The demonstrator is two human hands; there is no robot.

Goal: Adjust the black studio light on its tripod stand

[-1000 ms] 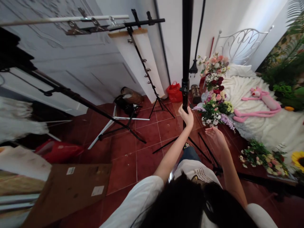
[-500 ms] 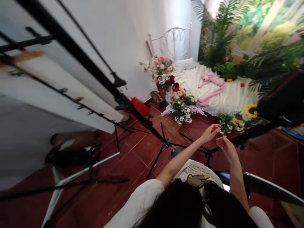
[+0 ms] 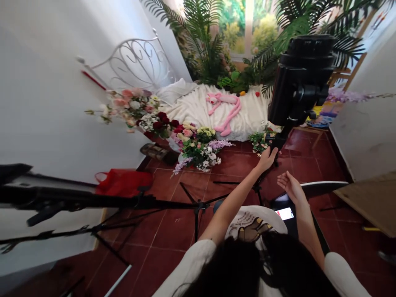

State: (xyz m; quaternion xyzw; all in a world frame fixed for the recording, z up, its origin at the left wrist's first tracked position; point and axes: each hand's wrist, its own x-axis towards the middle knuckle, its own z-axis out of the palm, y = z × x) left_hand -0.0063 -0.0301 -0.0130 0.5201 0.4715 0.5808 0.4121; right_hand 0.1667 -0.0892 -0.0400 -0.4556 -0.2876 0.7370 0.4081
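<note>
My left hand (image 3: pixel 266 161) reaches forward to the pole of a black light stand (image 3: pixel 280 142), just below its lamp head (image 3: pixel 301 78). Its fingers close on the pole, partly out of sight. My right hand (image 3: pixel 291 186) hovers to the right and nearer to me, fingers loosely bent and apart, with nothing visible in it. Below and left of that hand, a phone with a lit screen (image 3: pixel 285 213) lies on a dark surface near my lap.
A pink plush toy (image 3: pixel 227 99) lies on a white-draped bed (image 3: pixel 198 101). Artificial flowers (image 3: pixel 198 144) stand before it. To the left are a second black stand (image 3: pixel 167 204) and a red bag (image 3: pixel 123 182). Tripod legs (image 3: pixel 198 205) spread over the red tiles. A wooden board (image 3: pixel 371 200) is at right.
The view has swung to the right. My hands, close together before, are now apart: the left has moved to the light stand, while the right stays back.
</note>
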